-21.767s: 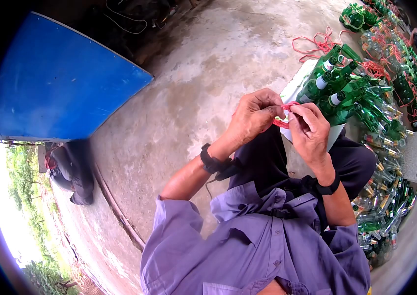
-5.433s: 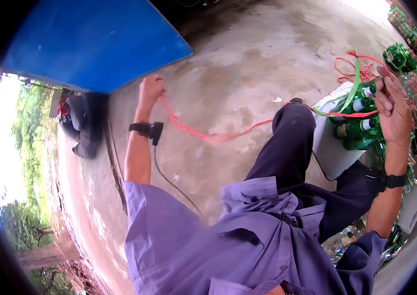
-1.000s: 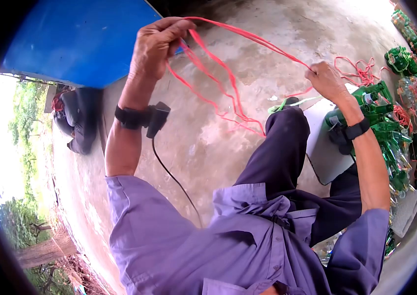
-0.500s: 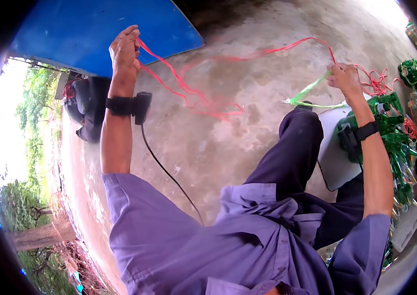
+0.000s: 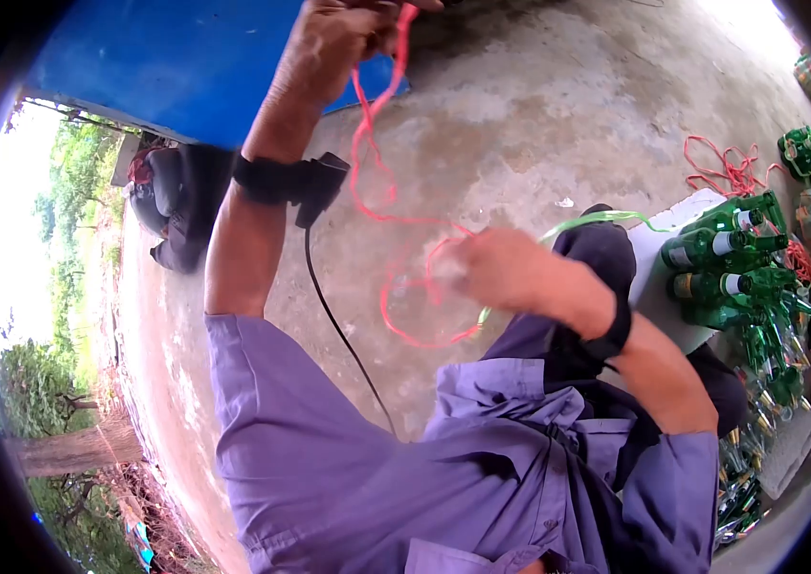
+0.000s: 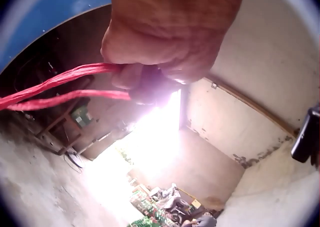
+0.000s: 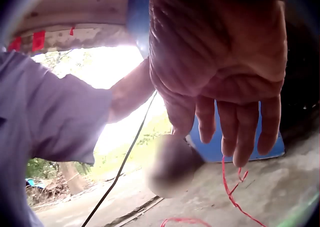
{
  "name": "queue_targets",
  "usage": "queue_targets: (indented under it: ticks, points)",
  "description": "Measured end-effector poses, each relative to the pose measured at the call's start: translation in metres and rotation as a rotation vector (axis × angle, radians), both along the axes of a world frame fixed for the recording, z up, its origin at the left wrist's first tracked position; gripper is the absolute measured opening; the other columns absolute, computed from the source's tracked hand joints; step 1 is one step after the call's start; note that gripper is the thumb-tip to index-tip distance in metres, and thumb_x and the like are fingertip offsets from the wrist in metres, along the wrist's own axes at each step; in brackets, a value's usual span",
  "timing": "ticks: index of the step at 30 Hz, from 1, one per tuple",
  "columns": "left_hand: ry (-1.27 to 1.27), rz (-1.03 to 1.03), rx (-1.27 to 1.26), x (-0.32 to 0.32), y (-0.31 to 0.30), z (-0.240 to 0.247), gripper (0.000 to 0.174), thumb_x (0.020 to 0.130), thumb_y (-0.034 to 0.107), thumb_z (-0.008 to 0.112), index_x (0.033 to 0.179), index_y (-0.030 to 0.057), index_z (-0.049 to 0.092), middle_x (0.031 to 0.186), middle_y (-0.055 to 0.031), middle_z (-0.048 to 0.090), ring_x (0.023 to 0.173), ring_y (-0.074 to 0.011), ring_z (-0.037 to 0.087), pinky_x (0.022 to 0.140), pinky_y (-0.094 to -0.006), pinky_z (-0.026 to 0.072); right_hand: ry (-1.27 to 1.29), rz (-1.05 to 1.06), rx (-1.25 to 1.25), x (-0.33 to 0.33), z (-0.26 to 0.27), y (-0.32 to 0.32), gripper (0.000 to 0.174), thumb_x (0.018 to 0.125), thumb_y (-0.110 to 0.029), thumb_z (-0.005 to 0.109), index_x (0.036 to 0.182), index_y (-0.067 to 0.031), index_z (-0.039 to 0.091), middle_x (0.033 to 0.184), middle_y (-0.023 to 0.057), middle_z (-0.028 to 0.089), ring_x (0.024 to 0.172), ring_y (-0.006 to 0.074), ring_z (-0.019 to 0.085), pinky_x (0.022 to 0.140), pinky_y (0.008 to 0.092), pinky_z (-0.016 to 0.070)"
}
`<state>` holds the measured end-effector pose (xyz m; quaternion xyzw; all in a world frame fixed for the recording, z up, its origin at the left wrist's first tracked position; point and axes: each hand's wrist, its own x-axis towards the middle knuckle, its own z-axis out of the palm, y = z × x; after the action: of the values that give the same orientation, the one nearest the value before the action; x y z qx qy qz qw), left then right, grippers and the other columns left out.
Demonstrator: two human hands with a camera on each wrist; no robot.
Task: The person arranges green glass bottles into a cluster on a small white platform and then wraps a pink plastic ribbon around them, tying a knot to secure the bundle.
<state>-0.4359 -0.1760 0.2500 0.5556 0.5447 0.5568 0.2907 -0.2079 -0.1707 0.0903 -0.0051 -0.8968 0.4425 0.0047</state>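
Note:
My left hand (image 5: 343, 38), at the top edge of the head view, grips a red plastic string (image 5: 401, 57). Two red strands (image 6: 75, 73) run out of its curled fingers in the left wrist view. Blurred by motion, my right hand (image 5: 511, 273) is over the loose, looped part of the string, in front of the raised knee. In the right wrist view its fingers (image 7: 245, 132) point down, nearly straight, with the string at the fingertips. A green string (image 5: 597, 218) runs past the knee towards the bottles.
Green glass bottles (image 5: 711, 247) lie bundled on a white block (image 5: 649, 253) by the right leg. More bottles (image 5: 745, 478) are heaped beyond it. Tangled red string (image 5: 735, 172) lies on the concrete floor. A blue panel (image 5: 156, 67) stands at upper left; a black cable (image 5: 329, 306) hangs from the left wrist.
Both hands were together by the bottles at first, then drew apart with the string. In the last half second the right hand swept left and nearer the body; the left hand went up and right.

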Motion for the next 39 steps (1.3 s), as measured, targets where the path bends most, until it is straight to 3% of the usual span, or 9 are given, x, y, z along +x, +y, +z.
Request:
queue_targets:
  ticks: [2,4,11,18,20,25,32,34,39]
  points:
    - [-0.002,-0.274,-0.006,0.015,0.006,-0.008,0.029,0.088,0.019,0.063,0.104,-0.0035,0.068,0.082,-0.0064,0.066,0.070,-0.0106,0.060,0.061,-0.0215,0.0436,-0.016,-0.137,-0.193,0.011,0.016,0.049,0.032,0.087,-0.024,0.056,0.107,-0.0040,0.070,0.097,0.0165,0.071,0.079,0.0312,0.068,0.074,0.0363,0.0538]
    - [0.241,-0.230,-0.140,0.042,0.007,-0.013,0.038,0.084,-0.007,0.050,0.117,0.0015,0.066,0.097,-0.0072,0.071,0.063,-0.0042,0.052,0.053,-0.0180,0.0375,0.061,-0.473,-0.858,0.032,0.041,0.072,0.031,0.094,-0.024,0.053,0.101,0.0027,0.067,0.098,0.0124,0.071,0.082,0.0192,0.070,0.071,0.0309,0.0546]
    - [0.127,-0.396,-0.306,0.105,0.013,-0.050,0.048,0.079,-0.009,0.047,0.124,0.0031,0.061,0.096,-0.0087,0.069,0.067,-0.0069,0.054,0.061,-0.0214,0.0453,0.175,-0.225,-1.672,0.056,0.047,0.135,0.042,0.094,-0.026,0.057,0.119,0.0086,0.055,0.113,0.0154,0.065,0.109,0.0260,0.063,0.096,0.0394,0.0511]
    - [-0.075,-0.467,-0.410,0.126,-0.010,-0.081,0.047,0.087,0.005,0.061,0.132,0.0011,0.048,0.087,-0.0104,0.066,0.065,-0.0099,0.056,0.061,-0.0239,0.0475,0.356,-0.377,-1.428,0.085,0.055,0.150,0.044,0.090,-0.021,0.065,0.120,0.0089,0.053,0.101,0.0103,0.064,0.093,0.0210,0.063,0.096,0.0415,0.0504]
    - [-0.158,-0.405,-0.395,0.121,-0.017,-0.094,0.047,0.085,0.010,0.064,0.129,0.0004,0.049,0.084,-0.0094,0.065,0.064,-0.0096,0.056,0.059,-0.0234,0.0454,0.412,-0.480,-1.400,0.100,0.064,0.153,0.043,0.092,-0.016,0.062,0.123,0.0107,0.051,0.093,0.0061,0.061,0.080,0.0117,0.059,0.078,0.0300,0.0531]
    - [-0.125,-0.425,-0.600,0.093,-0.032,-0.127,0.032,0.085,0.016,0.066,0.113,0.0002,0.060,0.075,-0.0030,0.063,0.062,-0.0085,0.054,0.056,-0.0237,0.0421,0.525,-0.377,-1.313,0.150,0.095,0.185,0.049,0.097,-0.008,0.052,0.137,0.0142,0.035,0.086,0.0007,0.050,0.059,0.0006,0.033,0.045,0.0160,0.0257]
    - [0.153,-0.099,-0.628,0.026,-0.058,-0.228,0.025,0.085,0.018,0.067,0.103,-0.0001,0.065,0.073,-0.0013,0.062,0.063,-0.0087,0.057,0.059,-0.0247,0.0452,0.536,-0.407,-1.030,0.272,0.154,0.243,0.059,0.098,-0.008,0.047,0.147,0.0113,0.020,0.094,0.0036,0.051,0.065,0.0036,0.036,0.054,0.0181,0.0332]
    - [0.003,-0.014,-0.679,0.003,-0.068,-0.248,0.024,0.085,0.017,0.067,0.102,-0.0003,0.066,0.072,-0.0014,0.061,0.063,-0.0094,0.059,0.059,-0.0252,0.0461,0.678,-0.530,-0.965,0.309,0.159,0.252,0.025,0.095,-0.013,0.054,0.113,0.0041,0.050,0.093,0.0083,0.059,0.053,0.0063,0.044,0.043,0.0197,0.0341]
    - [-0.015,0.042,-0.714,-0.027,-0.093,-0.273,0.023,0.083,0.018,0.067,0.097,-0.0003,0.066,0.066,0.0007,0.057,0.055,-0.0093,0.054,0.053,-0.0243,0.0420,0.786,-0.704,-1.063,0.344,0.189,0.195,0.020,0.094,-0.010,0.054,0.107,0.0050,0.052,0.081,0.0047,0.053,0.053,0.0058,0.038,0.045,0.0205,0.0312]
